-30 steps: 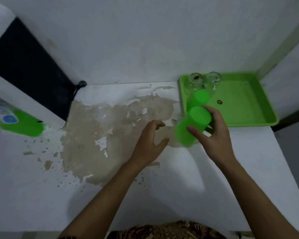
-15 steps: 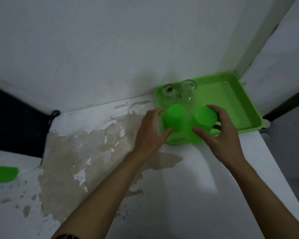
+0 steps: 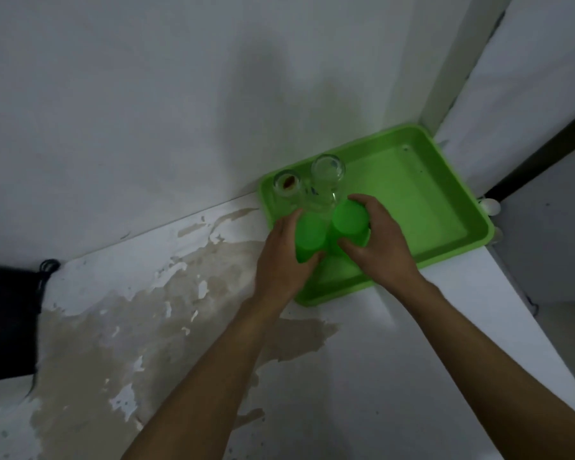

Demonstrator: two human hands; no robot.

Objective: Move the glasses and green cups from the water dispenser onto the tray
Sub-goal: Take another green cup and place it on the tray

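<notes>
Crowding both green cups (image 3: 312,239), two glasses (image 3: 326,180) stand just behind.

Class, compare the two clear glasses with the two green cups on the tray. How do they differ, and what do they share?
The glasses are see-through; the green cups are opaque, matching the tray. The glasses stand untouched at the tray's far left corner; the cups sit nearer the person, the left hand on one, the right hand on the other. One glass shows a brown mark on top; the cups look plain. All four stand close together on the tray.
</notes>
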